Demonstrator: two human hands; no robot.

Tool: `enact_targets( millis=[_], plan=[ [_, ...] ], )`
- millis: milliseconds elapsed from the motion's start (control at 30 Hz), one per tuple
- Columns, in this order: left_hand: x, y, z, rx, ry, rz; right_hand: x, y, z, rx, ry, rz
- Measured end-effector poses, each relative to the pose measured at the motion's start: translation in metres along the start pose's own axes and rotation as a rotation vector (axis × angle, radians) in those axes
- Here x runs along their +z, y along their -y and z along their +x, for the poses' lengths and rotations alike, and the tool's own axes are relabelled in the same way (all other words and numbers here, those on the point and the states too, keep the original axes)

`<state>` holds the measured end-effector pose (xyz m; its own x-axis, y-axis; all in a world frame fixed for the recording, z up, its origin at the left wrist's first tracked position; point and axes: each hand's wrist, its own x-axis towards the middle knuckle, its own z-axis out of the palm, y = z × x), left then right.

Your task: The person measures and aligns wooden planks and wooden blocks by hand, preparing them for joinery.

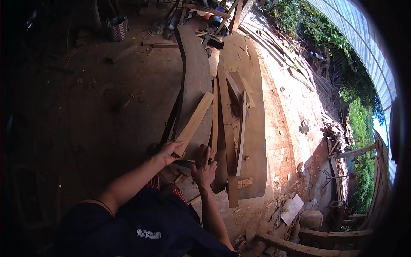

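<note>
My left hand is closed around the near end of a light wooden board, thumb uppermost. The board slants away to the right over a wide grey-brown slab. Close to that end, my right hand has its fingers over a small reddish-brown wooden block, partly hidden by them. Just right of the block lies a narrow wooden strip, pointing away from me. A longer plank and a thin pale batten rest beside it.
A second broad slab lies on the right under several offcuts. A woven basket stands at the far left. Stacked timber lines the sunlit edge. At lower right are a large jug and a heavy beam.
</note>
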<state>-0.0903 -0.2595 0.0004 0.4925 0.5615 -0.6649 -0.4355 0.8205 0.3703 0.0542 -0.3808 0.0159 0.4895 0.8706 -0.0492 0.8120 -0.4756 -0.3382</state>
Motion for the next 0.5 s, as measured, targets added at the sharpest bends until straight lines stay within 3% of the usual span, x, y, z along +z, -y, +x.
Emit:
enact_targets(
  millis=[233,500],
  plan=[
    [0.0038,-0.0036,-0.0074,-0.042,0.134,-0.014,0.0037,-0.0023,0.0000,0.009,0.020,0.002],
    [-0.0025,0.0028,0.0014,-0.070,0.126,0.004,0.0027,-0.0021,0.0003,0.017,0.012,0.022]
  ],
)
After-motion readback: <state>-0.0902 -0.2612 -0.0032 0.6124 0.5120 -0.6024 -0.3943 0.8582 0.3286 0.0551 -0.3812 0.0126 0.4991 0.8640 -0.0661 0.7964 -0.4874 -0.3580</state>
